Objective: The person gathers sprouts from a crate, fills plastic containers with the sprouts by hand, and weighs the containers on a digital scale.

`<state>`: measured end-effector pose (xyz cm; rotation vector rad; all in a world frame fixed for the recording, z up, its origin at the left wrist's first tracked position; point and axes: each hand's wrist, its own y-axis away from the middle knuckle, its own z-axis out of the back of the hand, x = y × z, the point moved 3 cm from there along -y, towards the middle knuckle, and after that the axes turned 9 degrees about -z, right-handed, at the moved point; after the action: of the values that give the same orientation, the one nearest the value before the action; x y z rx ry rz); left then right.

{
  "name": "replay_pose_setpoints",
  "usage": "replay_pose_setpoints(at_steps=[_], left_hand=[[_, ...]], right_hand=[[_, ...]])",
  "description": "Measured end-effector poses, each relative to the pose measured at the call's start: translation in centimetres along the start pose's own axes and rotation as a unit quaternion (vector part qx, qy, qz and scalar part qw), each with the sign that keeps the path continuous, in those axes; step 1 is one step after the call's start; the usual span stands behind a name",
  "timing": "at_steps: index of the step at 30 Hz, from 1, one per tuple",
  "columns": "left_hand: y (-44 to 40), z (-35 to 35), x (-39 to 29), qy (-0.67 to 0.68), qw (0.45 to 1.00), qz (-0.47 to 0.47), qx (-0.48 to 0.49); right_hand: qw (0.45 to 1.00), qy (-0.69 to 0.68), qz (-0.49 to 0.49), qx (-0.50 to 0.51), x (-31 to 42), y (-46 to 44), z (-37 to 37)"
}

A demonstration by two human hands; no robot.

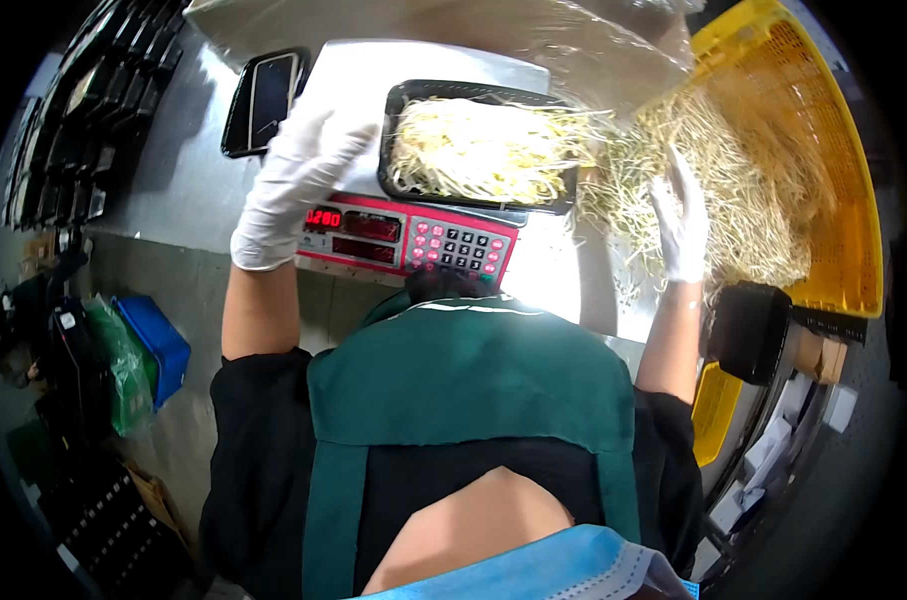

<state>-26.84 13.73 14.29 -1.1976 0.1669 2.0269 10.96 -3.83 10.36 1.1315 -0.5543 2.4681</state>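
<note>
A black tray (382, 160) heaped with bean sprouts (484, 150) sits on the metal pan (414, 62) of a red-fronted digital scale (406, 237). The scale's upper red display appears to read 0.280. My left hand (299, 180), in a white glove, is held over the pan's left side with its fingers stretched out, just left of the tray; nothing shows in it. On the right, my gloved right hand (684, 220) is at the near-left edge of a large sprout pile (744, 180), its fingers extended and apart. Whether its fingertips touch the sprouts is hard to tell.
The pile spills from a tipped yellow crate (842, 220) at the right. A phone (272, 95) lies in a black tray left of the scale. Stacked black trays (99, 110) stand far left. Clear plastic sheeting (594, 45) covers the back; a black container (749, 330) is lower right.
</note>
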Motion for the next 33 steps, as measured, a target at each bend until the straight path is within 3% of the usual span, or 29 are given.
replay_pose_setpoints(at_steps=[1, 2, 3, 4, 6, 7, 8, 9, 10, 11, 12, 13, 14, 15, 16, 17, 19, 20, 23, 24, 25, 27, 29, 30, 31, 33], left_hand=[[0.9, 1.1, 2.5, 0.081, 0.992, -0.037, -0.092], [1.0, 2.0, 4.0, 0.119, 0.985, 0.004, -0.124], [1.5, 2.8, 5.5, 0.154, 0.974, 0.046, -0.157], [1.6, 3.2, 5.9, 0.092, 0.98, 0.043, -0.172], [1.2, 2.1, 5.1, 0.043, 0.988, -0.043, -0.141], [1.4, 0.3, 3.9, 0.124, 0.982, -0.008, -0.142], [0.8, -1.1, 1.9, 0.051, 0.99, -0.07, -0.108], [0.3, -2.5, -0.2, -0.024, 0.987, -0.137, -0.082], [-0.1, -3.9, -2.2, -0.092, 0.972, -0.204, -0.065], [-0.8, -4.8, -1.9, 0.085, 0.96, -0.263, -0.042], [-1.1, -6.4, -0.5, 0.056, 0.969, -0.241, -0.004], [-1.7, -7.9, 0.3, 0.028, 0.974, -0.221, 0.036], [-2.3, -8.3, -0.5, 0.039, 0.97, -0.236, 0.042], [-2.5, -8.3, -1.7, -0.001, 0.974, -0.22, 0.063], [-2.9, -8.3, -2.1, -0.043, 0.975, -0.202, 0.083], [-3.4, -8.4, -1.9, -0.033, 0.972, -0.215, 0.088], [-3.5, -8.8, -1.3, 0.002, 0.972, -0.212, 0.097], [-3.2, -9.1, -1.3, 0.007, 0.972, -0.212, 0.101], [-4.0, -8.3, -1.0, 0.019, 0.981, -0.158, 0.113], [-3.4, -8.6, -0.6, -0.182, 0.945, -0.268, 0.045], [-3.4, -8.1, -1.0, -0.183, 0.944, -0.273, 0.042], [-3.1, -7.6, -0.8, -0.101, 0.975, -0.181, 0.078], [-2.7, -7.1, -0.4, -0.049, 0.969, -0.229, 0.079], [-2.9, -6.8, -1.0, -0.103, 0.958, -0.26, 0.068], [-3.0, -6.7, -1.5, -0.157, 0.942, -0.29, 0.059], [-3.0, -6.9, -1.9, -0.159, 0.944, -0.284, 0.051]], right_hand=[[0.99, -0.111, -0.086, -0.005, -2.1, 1.2, -0.9], [0.99, -0.115, -0.084, 0.014, -2.6, 2.3, -2.4], [0.969, -0.221, -0.108, 0.006, -2.7, 3.6, -4.0], [0.936, -0.325, -0.134, -0.005, -2.0, 4.2, -5.6], [0.903, -0.401, -0.155, -0.006, 1.1, 2.8, -8.4], [0.866, -0.467, -0.18, -0.027, 3.3, 1.9, -9.3], [0.872, -0.451, -0.183, -0.05, 6.1, 0.7, -9.7], [0.884, -0.455, -0.102, -0.003, 6.6, -1.1, -9.7], [0.945, -0.325, 0.007, 0.029, 8.8, -2.3, -9.8], [0.987, -0.138, 0.068, 0.052, 9.9, -2.6, -10.5], [0.987, 0.042, 0.144, 0.053, 11.0, -2.8, -11.1], [0.952, 0.225, 0.185, 0.09, 12.6, -1.9, -11.8], [0.935, 0.25, 0.25, -0.012, 12.1, -1.0, -12.9], [0.935, 0.256, 0.245, -0.002, 13.1, -0.3, -13.2], [0.891, 0.367, 0.267, 0.007, 12.7, 0.4, -13.9], [0.876, 0.385, 0.291, -0.021, 11.5, 1.1, -14.4], [0.861, 0.434, 0.253, 0.082, 13.8, 1.0, -13.2], [0.861, 0.436, 0.246, 0.083, 13.3, 0.8, -13.1], [0.879, 0.365, 0.283, 0.122, 13.5, -0.9, -13.1], [0.9, 0.334, 0.258, 0.11, 14.3, -0.7, -12.5], [0.919, 0.301, 0.233, 0.099, 14.9, -0.4, -11.7], [0.927, 0.301, 0.219, 0.043, 15.2, -1.0, -9.7], [0.986, -0.01, 0.112, 0.125, 13.3, -3.6, -7.0], [0.98, -0.094, 0.045, 0.168, 12.8, -4.9, -6.3], [0.947, -0.1, 0.193, 0.237, 11.3, -6.9, -6.1], [0.896, -0.21, 0.035, 0.39, 7.5, -7.4, -7.9]])
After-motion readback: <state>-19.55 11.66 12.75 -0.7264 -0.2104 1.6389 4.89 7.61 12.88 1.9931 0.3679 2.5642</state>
